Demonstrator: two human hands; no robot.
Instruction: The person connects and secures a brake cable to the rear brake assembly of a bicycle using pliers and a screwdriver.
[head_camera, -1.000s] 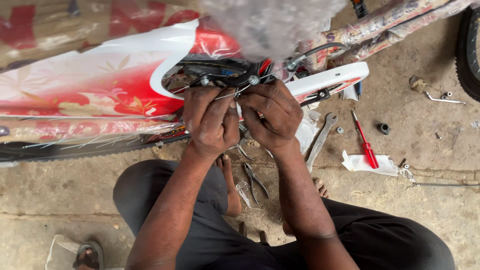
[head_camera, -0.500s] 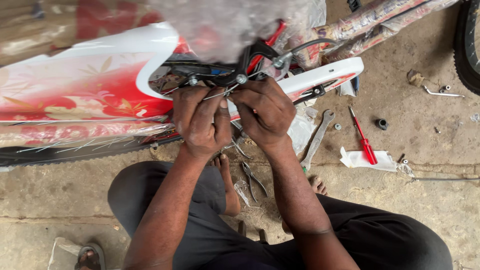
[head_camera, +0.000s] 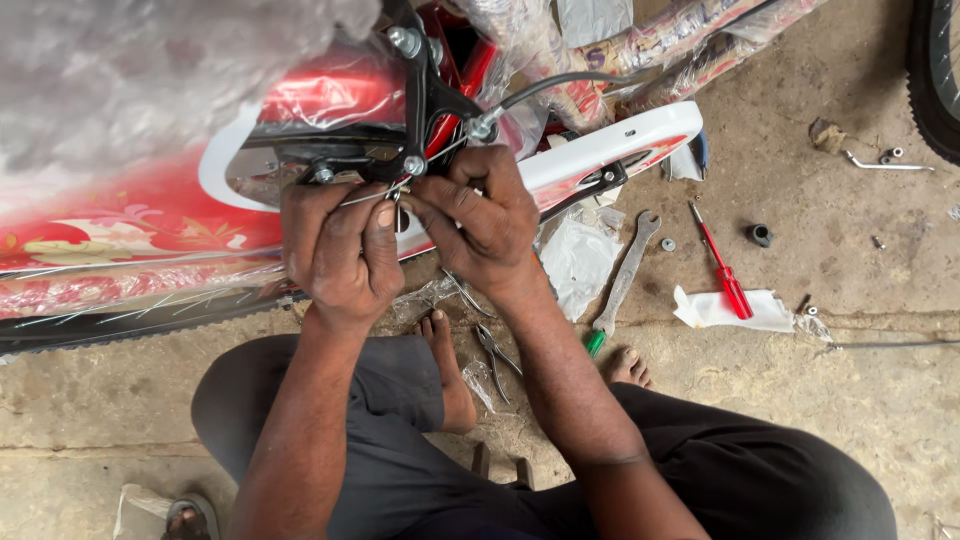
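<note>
A: What fills most of the view?

B: A red and white bicycle, lying across the top, much of it wrapped in clear plastic. It rests over a bare concrete floor. A black knobbly tyre shows at the top right corner.

A: And the person?

B: Squatting on the floor in dark trousers, bare feet under the frame. Both arms reach up to the black brake arm on the bicycle.

A: What are the hands doing?

B: The left hand has its grip closed, thumb and forefinger pinched on a thin brake wire just below the brake arm. The right hand is touching the left, its fingers also clamped on that same wire, right under the bolt. A grey cable curves away from there to the right.

A: Tools nearby?

B: On the floor to the right, a silver spanner lies beside crumpled plastic. Further right, a red-handled screwdriver lies partly on a scrap of white paper. Pliers lie between the feet.

A: Anything smaller?

B: A black nut near the screwdriver, and a bent metal rod with small bolts beside the tyre.
</note>
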